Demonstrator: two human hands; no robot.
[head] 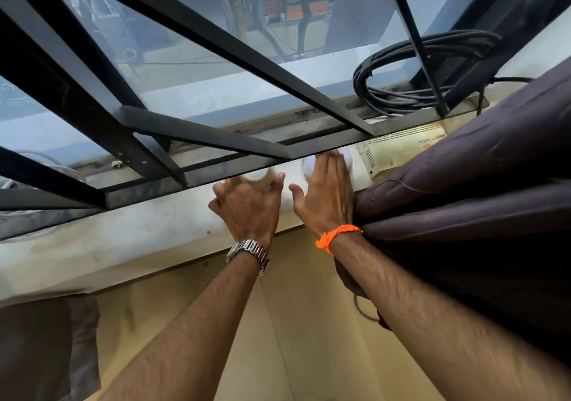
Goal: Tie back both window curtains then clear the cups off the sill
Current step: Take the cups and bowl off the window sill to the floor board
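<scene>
Both my hands reach onto the pale window sill (pixel 129 240) under the black window grille. My left hand (pixel 250 204), with a metal watch on the wrist, is curled around a small pale cup (pixel 259 176). My right hand (pixel 329 193), with an orange thread on the wrist, lies over a white cup (pixel 309 165) and covers most of it; the grip itself is hidden. The dark purple right curtain (pixel 469 190) is bunched at the right, touching my right wrist. A grey piece of the left curtain (pixel 46 345) hangs at the lower left.
The black metal grille (pixel 197 141) sits low over the sill, close above the cups. A white boxy device (pixel 401 150) rests on the sill just right of the white cup. A coil of black cable (pixel 411 70) lies behind the bars. Yellow wall below the sill.
</scene>
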